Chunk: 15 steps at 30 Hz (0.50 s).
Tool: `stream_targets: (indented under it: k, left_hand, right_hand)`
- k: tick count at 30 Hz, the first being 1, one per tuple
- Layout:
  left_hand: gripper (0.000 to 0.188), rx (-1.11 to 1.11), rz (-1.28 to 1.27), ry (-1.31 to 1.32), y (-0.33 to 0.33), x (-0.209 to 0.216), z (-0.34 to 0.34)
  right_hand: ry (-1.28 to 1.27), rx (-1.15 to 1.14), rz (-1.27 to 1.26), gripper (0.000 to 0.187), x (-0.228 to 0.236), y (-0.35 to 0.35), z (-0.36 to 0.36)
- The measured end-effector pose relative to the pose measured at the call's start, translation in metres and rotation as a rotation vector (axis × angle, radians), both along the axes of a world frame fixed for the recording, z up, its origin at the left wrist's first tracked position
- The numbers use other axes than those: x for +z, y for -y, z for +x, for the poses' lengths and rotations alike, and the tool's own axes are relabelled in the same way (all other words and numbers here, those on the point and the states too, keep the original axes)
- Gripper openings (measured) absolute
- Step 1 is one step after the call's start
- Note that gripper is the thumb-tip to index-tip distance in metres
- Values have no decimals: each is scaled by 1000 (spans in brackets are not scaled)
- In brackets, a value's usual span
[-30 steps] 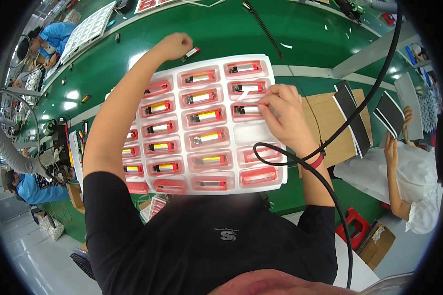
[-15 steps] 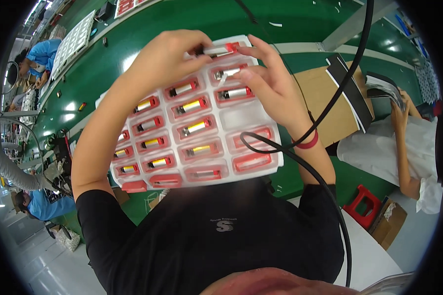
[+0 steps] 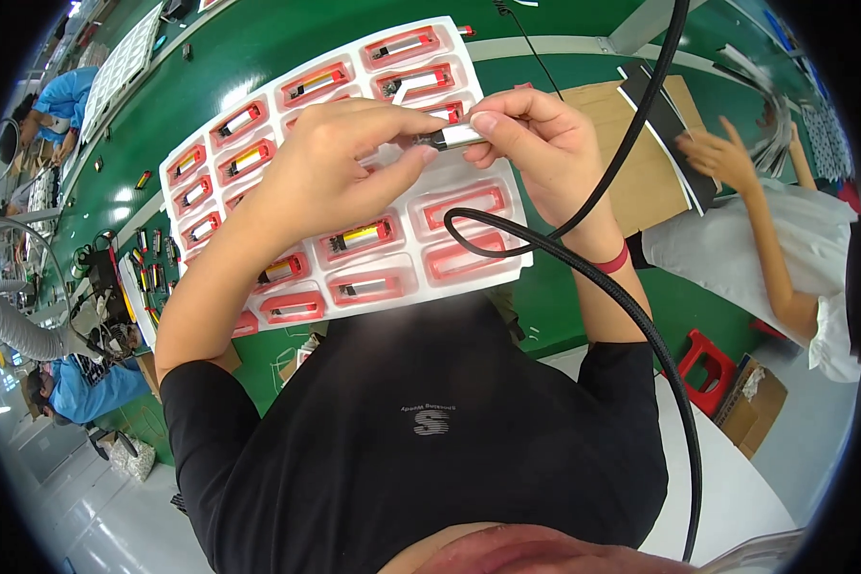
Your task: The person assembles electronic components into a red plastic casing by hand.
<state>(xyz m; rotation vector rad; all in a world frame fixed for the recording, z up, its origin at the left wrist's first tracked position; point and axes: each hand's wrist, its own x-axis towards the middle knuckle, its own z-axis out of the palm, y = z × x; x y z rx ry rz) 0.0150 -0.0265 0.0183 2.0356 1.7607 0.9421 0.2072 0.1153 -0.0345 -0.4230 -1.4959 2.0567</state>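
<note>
A small silver-and-black stick-shaped device (image 3: 461, 136) is held level above the tray between my two hands. My right hand (image 3: 545, 143) pinches its silver end with thumb and fingers. At its black end, the thumb and forefinger of my left hand (image 3: 335, 158) close in from either side. Beneath them lies a white moulded tray (image 3: 392, 306) with rows of pockets. Many pockets hold a similar device in a red shell, some with a yellow band, like the one at the lower middle (image 3: 359, 236). A bent white strip (image 3: 407, 88) lies over one pocket.
A black cable (image 3: 622, 277) loops across the tray's right side and my right forearm. Brown cardboard (image 3: 612, 143) lies to the right, where another person handles dark sheets. Loose devices (image 3: 148, 263) lie left on the green table (image 3: 287, 33). A red stool (image 3: 706, 368) stands lower right.
My hands have come from the tray's far edge nearer to me and now meet at one device. The tray appears further up and left. The person on the right has moved a hand.
</note>
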Motion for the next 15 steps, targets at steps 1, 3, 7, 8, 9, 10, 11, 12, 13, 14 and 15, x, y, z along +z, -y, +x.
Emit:
stream_targets:
  k: [1, 3, 7, 8, 9, 10, 11, 12, 13, 14, 15]
  left_hand:
    - [27, -2, -6, 4, 0, -3, 3]
    - [22, 96, -56, 122, -1, -11, 6]
    - [23, 118, -33, 602, -10, -34, 18]
    - [23, 116, -34, 607, -8, -31, 19]
    - [23, 165, -80, 399, -4, -26, 21]
    - [24, 209, -122, 189, 0, -22, 23]
    - [26, 111, -197, 183, 1, -20, 27]
    - [26, 106, -190, 186, 0, -23, 28]
    - [26, -19, -166, 41, 1, -29, 33]
    - [26, -142, -140, -106, 1, -34, 37]
    - [27, -135, -136, -172, -1, -36, 43]
  right_hand:
    - [4, -2, -6, 13, 0, 3, 1]
    - [-3, -42, 75, 12, 0, 8, 3]
    - [-72, -124, 555, 16, -6, 3, 10]
    - [-66, -124, 556, 16, -5, -2, 13]
    - [-81, -181, 602, 16, -4, -6, 16]
    - [-96, -239, 651, 16, -3, -12, 20]
    - [-59, -203, 649, 17, -2, -21, 28]
    - [-56, -206, 657, 17, -1, -24, 26]
    - [-97, -182, 488, 18, 1, -25, 26]
    - [-138, -157, 320, 19, 3, -25, 26]
    - [-141, -151, 226, 21, 7, -22, 22]
